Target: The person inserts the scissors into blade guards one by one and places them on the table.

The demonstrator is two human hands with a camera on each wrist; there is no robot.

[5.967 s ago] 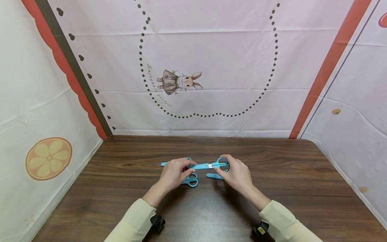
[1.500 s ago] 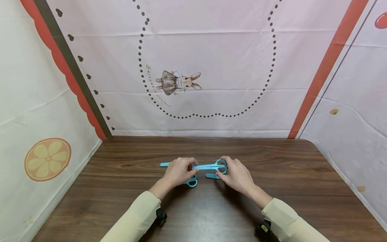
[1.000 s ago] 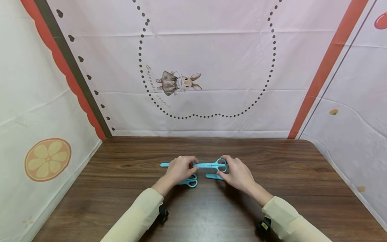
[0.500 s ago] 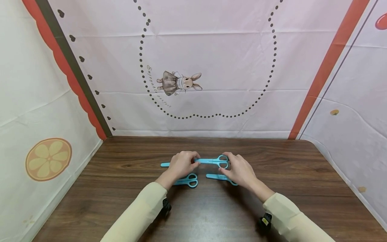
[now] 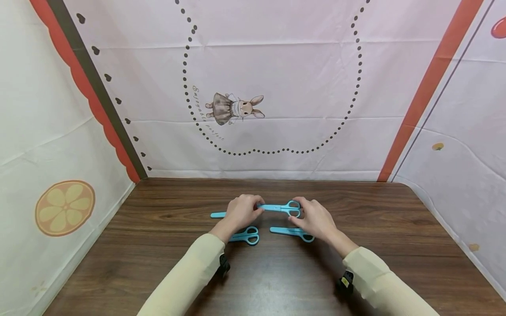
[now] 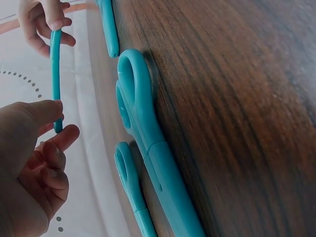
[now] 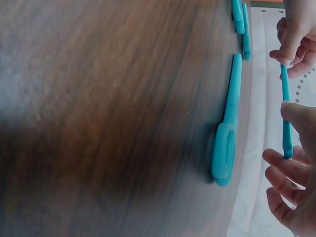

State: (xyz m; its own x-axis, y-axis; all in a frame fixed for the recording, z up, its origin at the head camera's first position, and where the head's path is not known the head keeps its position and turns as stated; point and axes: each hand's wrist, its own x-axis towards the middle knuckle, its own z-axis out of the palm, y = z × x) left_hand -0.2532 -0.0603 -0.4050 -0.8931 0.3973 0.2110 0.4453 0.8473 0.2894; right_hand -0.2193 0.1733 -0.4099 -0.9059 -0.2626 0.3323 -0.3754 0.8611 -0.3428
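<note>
Between my hands, raised over the table, is a pair of light-blue scissors (image 5: 276, 208) with a blue sheath over the blades, lying roughly level. My left hand (image 5: 240, 210) pinches the sheath's tip end between thumb and fingers. At the finger loops, my right hand (image 5: 316, 218) holds the other end with thumb and fingertips. The left wrist view shows the held scissors (image 6: 55, 69) edge-on, as a thin strip. Below, a second pair of sheathed scissors (image 5: 247, 236) lies near my left forearm, and a third pair (image 5: 292, 232) under my right hand.
Another pair of blue scissors (image 5: 218, 215) lies at the back left, mostly hidden by my left hand; its loop end (image 6: 127, 170) shows in the left wrist view. The wood-grain table (image 5: 158, 263) ends at a printed cloth backdrop (image 5: 300, 101).
Six seconds ago bare metal showed between sheath and handles; now the sheath meets the handles. Both hands have since moved the scissors slightly back and right, uncovering more of the pairs below.
</note>
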